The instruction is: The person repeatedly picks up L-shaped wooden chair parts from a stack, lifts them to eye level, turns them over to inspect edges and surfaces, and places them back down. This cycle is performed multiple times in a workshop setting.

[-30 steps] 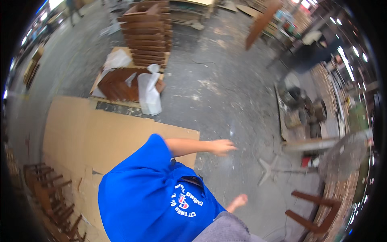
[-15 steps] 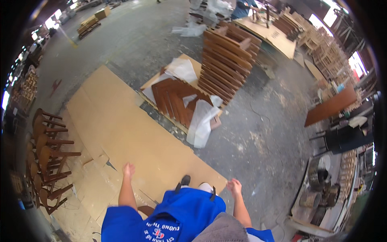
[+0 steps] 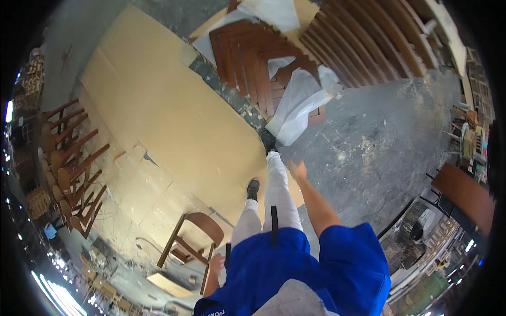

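Wooden chair (image 3: 204, 227) just beside left hand (image 3: 215, 263), grip unclear; right hand (image 3: 299, 170) part-open, empty, well apart.

Wooden chairs (image 3: 64, 180) clustered at nine o'clock — a brown board (image 3: 464, 197) near three — stacked wooden pieces (image 3: 363, 42) between one and two

Your shirt (image 3: 350, 258) is bright blue, with white lettering near the bottom; your trousers (image 3: 279, 197) are white and your shoes (image 3: 253, 190) black. The straps (image 3: 274, 226) at your waist are black, and the cloth (image 3: 298, 300) below them is grey. You have tan cardboard (image 3: 174, 105) and a dark grey floor (image 3: 369, 142) blotched with pale patches. The chair (image 3: 206, 226) is warm brown, the wooden frames (image 3: 240, 63) reddish brown in a chevron pattern, and the wrapping (image 3: 298, 108) milky white.
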Demonstrator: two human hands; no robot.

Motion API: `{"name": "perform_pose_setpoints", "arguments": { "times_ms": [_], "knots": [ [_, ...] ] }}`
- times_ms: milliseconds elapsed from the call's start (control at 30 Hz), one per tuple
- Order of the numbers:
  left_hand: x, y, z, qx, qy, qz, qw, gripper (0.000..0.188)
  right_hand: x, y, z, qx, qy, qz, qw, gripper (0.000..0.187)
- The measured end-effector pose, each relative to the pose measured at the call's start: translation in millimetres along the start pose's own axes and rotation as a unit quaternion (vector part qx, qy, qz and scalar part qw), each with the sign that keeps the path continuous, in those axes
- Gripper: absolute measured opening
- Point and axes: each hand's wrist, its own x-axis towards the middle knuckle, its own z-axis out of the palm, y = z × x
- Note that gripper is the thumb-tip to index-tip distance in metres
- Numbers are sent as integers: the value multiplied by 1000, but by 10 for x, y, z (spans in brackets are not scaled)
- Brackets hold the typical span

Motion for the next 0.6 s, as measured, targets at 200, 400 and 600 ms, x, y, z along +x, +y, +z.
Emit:
{"name": "perform_pose_setpoints", "arguments": {
  "times_ms": [200,400,600],
  "knots": [
    [-825,88,543,-150,18,-23,988,48,2004,-2067,766,-28,-8,-84,996,64],
    [-1297,-291,762,-99,-29,-187,977,50,3005,-2800,1621,-226,8,-38,973,108],
    [-1758,-219,1083,-124,9,-142,982,50,3140,-2938,1926,-205,61,26,976,126]
  ]
}}
